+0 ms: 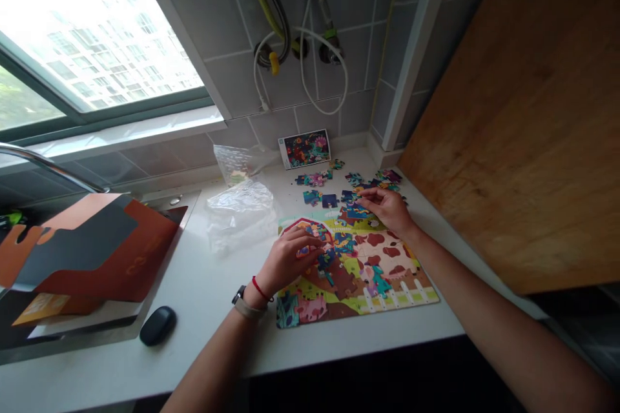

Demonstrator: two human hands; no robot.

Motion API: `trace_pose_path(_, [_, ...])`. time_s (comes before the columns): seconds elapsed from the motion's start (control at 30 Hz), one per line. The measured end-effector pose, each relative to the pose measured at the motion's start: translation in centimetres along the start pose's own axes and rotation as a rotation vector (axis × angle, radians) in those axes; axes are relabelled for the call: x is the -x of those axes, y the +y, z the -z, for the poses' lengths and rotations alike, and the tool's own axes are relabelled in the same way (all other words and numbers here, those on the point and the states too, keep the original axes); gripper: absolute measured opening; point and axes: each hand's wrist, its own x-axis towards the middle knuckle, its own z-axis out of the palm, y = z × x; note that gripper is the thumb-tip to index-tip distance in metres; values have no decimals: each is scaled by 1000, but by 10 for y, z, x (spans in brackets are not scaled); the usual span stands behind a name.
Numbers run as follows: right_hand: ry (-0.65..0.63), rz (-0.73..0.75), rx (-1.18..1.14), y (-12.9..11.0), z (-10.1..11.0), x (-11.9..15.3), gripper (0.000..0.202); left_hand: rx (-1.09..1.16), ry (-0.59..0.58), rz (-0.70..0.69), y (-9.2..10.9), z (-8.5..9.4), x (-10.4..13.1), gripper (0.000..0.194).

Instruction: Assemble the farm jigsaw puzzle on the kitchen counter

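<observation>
Right hand (pixel 387 208): fingertips nearly together at loose jigsaw pieces (pixel 330 201) beyond the cow puzzle (pixel 404 298). Left hand (pixel 290 257): fingers half-curled over the puzzle (cannot tell whether either grips anything). Best pinch by edges.

Legible for certain: no word or number. On cardboard packaging (pixel 92 250), across reddish-orange panel (pixel 104 282): short tilted mark (pixel 138 263) in lighter orange, rounded, like two characters, too blurred to tell letters from digits. On picture card (pixel 306 150), at upper left corner of white border (pixel 284 156): tiny blue label (pixel 281 141), too small to make out.
</observation>
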Motion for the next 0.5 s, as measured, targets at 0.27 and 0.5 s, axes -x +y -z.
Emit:
trace_pose_path(0.27, [251, 115, 268, -1, 7, -3, 36, -24, -4, 42, -5, 1, 2, 12])
trace_pose_path(0.5, [178, 232, 376, -12, 4, 2, 24, -32, -7, 44, -4, -1, 0, 11])
